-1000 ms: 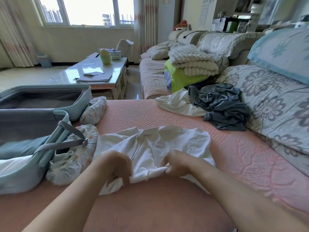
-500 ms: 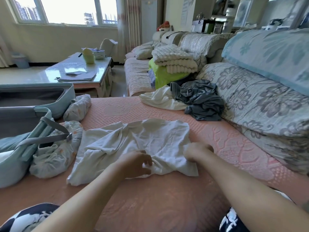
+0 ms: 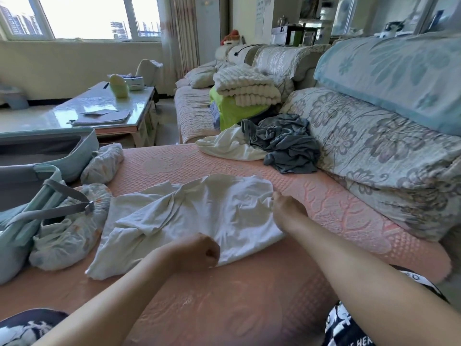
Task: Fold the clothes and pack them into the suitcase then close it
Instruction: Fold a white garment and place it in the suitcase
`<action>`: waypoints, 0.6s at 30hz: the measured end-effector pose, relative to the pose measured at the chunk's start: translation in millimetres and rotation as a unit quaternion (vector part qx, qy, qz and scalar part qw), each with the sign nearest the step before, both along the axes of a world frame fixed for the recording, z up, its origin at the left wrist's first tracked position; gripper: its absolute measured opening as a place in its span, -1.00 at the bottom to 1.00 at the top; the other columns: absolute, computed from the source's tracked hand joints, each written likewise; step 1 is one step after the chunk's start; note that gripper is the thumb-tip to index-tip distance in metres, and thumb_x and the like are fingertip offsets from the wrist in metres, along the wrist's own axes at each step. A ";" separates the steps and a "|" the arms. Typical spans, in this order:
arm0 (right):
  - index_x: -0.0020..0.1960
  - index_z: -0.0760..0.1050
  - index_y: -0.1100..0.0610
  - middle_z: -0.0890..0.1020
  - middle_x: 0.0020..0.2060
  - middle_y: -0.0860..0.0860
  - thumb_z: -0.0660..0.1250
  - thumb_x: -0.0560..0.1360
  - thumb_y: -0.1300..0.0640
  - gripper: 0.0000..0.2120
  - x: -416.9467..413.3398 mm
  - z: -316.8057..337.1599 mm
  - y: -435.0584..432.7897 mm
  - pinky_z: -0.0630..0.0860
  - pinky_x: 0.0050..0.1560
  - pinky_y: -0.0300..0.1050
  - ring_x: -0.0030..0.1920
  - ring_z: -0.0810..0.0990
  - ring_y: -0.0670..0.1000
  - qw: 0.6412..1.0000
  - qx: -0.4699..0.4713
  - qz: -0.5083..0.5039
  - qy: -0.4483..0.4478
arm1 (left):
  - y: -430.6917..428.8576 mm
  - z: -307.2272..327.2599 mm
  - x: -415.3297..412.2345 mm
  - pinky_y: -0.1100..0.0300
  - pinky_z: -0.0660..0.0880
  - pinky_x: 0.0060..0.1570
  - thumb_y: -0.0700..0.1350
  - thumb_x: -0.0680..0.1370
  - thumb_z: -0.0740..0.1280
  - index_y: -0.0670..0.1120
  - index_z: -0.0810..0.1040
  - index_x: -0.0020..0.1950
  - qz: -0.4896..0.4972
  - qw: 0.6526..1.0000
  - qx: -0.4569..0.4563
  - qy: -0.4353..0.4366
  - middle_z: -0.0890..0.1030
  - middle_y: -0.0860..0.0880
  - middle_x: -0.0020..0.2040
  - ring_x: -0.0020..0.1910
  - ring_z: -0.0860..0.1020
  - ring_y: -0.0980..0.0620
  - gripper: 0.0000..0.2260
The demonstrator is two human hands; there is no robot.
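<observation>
A white garment [image 3: 199, 216] lies spread and wrinkled on the pink sofa seat [image 3: 324, 196] in front of me. My left hand [image 3: 197, 250] grips its near hem with curled fingers. My right hand [image 3: 284, 208] pinches the garment's right edge, farther from me. An open light-blue suitcase [image 3: 50, 156] sits at the left, with grey straps across its near half. Behind the white garment lie a crumpled grey-blue garment [image 3: 284, 143] and another white one [image 3: 227, 146].
Two patterned fabric bundles [image 3: 67, 231] [image 3: 102, 163] lie between the suitcase and the white garment. A folded cream blanket [image 3: 247, 86] rests on a green item farther along the sofa. A glass coffee table [image 3: 99, 113] stands beyond the suitcase. Floral cushions [image 3: 374, 151] line the right.
My right hand has slid from the near hem up the garment's right edge, away from me. My left hand has moved right along the near hem. The garment lies more spread out.
</observation>
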State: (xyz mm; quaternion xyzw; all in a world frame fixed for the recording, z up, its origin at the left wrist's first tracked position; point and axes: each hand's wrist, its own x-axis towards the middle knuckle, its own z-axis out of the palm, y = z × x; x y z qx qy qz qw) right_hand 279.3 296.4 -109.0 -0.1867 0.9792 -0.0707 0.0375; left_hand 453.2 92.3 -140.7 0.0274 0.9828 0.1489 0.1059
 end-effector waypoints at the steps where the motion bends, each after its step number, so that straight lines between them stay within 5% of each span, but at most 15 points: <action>1: 0.50 0.16 0.17 0.39 0.41 0.20 0.16 0.62 0.18 -0.53 2.1 -3.5 -5.4 0.47 0.18 0.06 0.32 0.47 0.21 0.999 0.046 0.017 -0.006 | -2.7 -0.7 2.9 0.18 0.50 -0.13 -0.07 0.45 0.27 0.04 0.57 -0.17 0.004 1.000 0.003 0.015 0.60 0.08 -0.17 -0.19 0.54 0.09 -0.91; 4: 0.53 0.06 0.11 0.22 0.45 0.20 0.31 0.52 0.18 -0.33 18.5 -1.8 -29.8 0.28 0.39 0.10 0.42 0.28 0.22 0.983 0.135 0.093 0.087 | -24.9 1.2 13.7 0.16 0.51 -0.11 -0.15 0.56 0.30 0.04 0.60 -0.07 0.067 0.987 -0.011 0.146 0.59 0.09 -0.09 -0.15 0.55 0.06 -0.88; 6: 0.52 0.13 0.05 0.26 0.42 0.16 0.28 0.54 0.11 -0.40 30.6 2.4 -44.7 0.22 0.41 0.11 0.40 0.30 0.19 0.963 0.095 0.183 0.176 | -46.2 0.5 22.8 0.10 0.51 -0.22 -0.34 0.45 0.37 -0.04 0.58 -0.04 0.117 0.955 -0.050 0.267 0.55 -0.01 -0.11 -0.20 0.54 -0.05 -0.78; 8: 0.50 0.24 -0.02 0.32 0.43 0.08 0.26 0.56 0.09 -0.47 45.5 2.4 -61.9 0.22 0.41 0.08 0.40 0.33 0.14 0.952 0.014 0.268 0.149 | -65.6 2.1 36.1 0.02 0.49 -0.23 -0.44 0.27 0.40 -0.08 0.53 -0.01 0.195 0.920 -0.112 0.321 0.52 -0.10 -0.09 -0.15 0.53 -0.18 -0.61; 13: 0.47 0.34 -0.14 0.29 0.48 -0.09 0.38 0.50 -0.19 -0.42 91.6 -1.6 -102.0 0.30 0.44 0.05 0.46 0.31 0.05 0.926 0.020 0.371 -0.068 | -96.3 12.3 80.1 -0.13 0.17 0.42 -0.06 0.55 0.27 -0.11 0.23 0.43 0.464 0.870 -0.132 0.103 0.20 -0.17 0.43 0.44 0.17 -0.23 -0.51; 15: 0.48 0.32 -0.17 0.30 0.43 -0.05 0.43 0.42 -0.27 -0.31 105.7 -5.7 -115.2 0.33 0.41 0.05 0.43 0.28 0.05 0.911 0.055 0.403 -0.066 | -107.5 8.1 95.2 -0.15 0.20 0.43 -0.04 0.56 0.24 -0.19 0.38 0.38 0.499 0.853 -0.125 0.085 0.29 -0.26 0.41 0.44 0.22 -0.29 -0.58; 18: 0.48 0.28 -0.19 0.34 0.29 -0.02 0.49 0.34 -0.25 -0.23 120.9 -13.1 -130.4 0.45 0.26 0.01 0.32 0.38 0.08 0.903 0.098 0.409 -0.084 | -112.7 9.5 107.6 -0.03 0.42 0.21 -0.12 0.56 0.25 -0.24 0.60 0.03 0.494 0.849 -0.035 0.186 0.56 -0.29 0.10 0.16 0.50 -0.27 -0.77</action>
